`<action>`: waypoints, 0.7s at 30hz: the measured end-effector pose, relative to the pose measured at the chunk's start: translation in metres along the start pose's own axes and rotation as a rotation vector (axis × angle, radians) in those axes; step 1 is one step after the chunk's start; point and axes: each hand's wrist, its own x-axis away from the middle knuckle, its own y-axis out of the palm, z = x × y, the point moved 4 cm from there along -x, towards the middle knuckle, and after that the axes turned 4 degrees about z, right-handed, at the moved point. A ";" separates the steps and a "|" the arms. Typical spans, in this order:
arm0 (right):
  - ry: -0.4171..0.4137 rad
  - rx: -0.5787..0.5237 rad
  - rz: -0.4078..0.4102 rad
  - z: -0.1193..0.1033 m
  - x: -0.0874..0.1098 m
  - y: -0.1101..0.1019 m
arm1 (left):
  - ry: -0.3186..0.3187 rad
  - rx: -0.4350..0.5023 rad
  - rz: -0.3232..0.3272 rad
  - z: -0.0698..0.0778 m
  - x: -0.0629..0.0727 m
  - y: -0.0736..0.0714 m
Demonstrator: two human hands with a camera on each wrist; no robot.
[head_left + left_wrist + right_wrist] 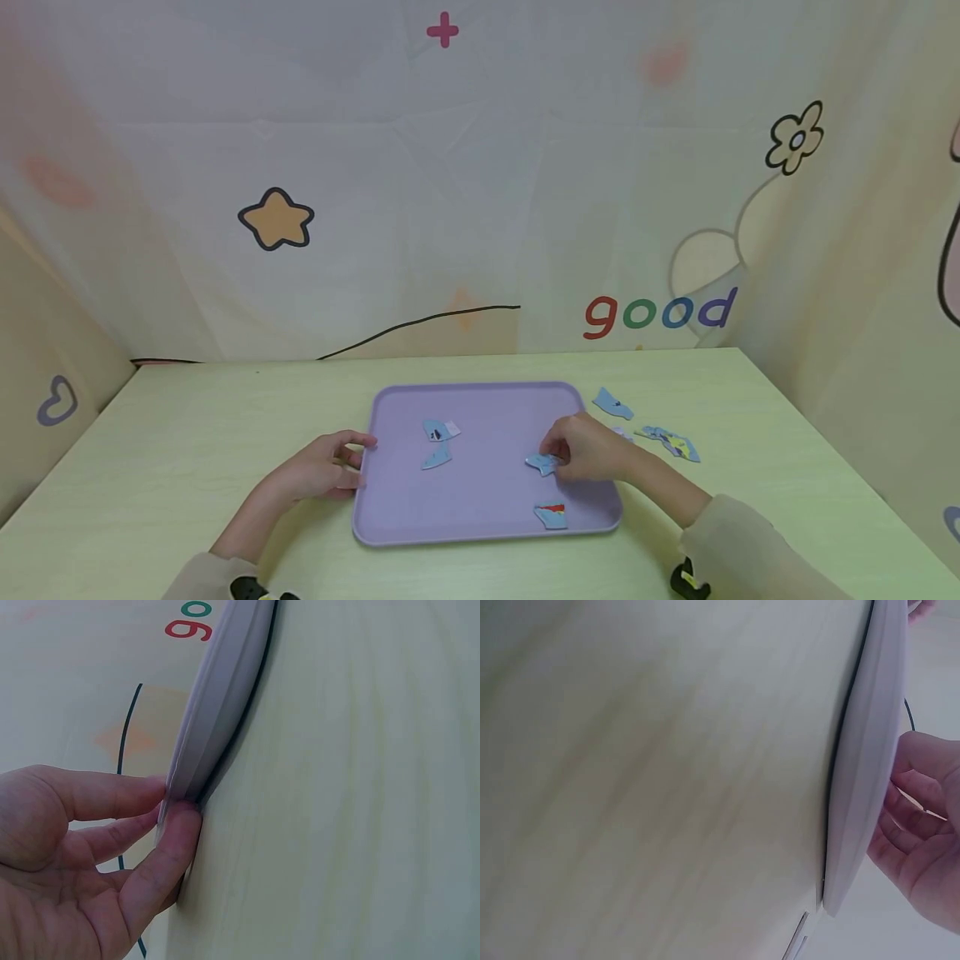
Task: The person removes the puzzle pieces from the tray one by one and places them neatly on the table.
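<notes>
A lilac tray lies on the table. My left hand is at its left side; in the left wrist view, finger and thumb pinch the rim. Over the tray's right half, my right hand holds a light-blue puzzle piece by its right end, the fingers hiding part of it. Nearer the front edge sits a blue and red puzzle piece. Toward the left lie a blue and white piece and a plain blue piece. The right wrist view shows my right hand beyond the tray's wall.
Right of the tray, on the table, lie a blue piece, a pale piece partly behind my right hand, and a larger blue and yellow patch of puzzle. A printed cloth hangs behind the table and at both sides.
</notes>
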 end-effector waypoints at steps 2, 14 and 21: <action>0.003 -0.013 -0.005 0.001 0.001 -0.001 | 0.004 0.001 -0.003 0.000 0.000 0.000; 0.053 -0.124 0.003 0.013 0.014 -0.012 | 0.007 0.010 -0.008 0.000 0.000 0.001; 0.091 -0.167 0.018 0.017 0.026 -0.022 | 0.014 0.005 -0.011 0.001 0.001 0.001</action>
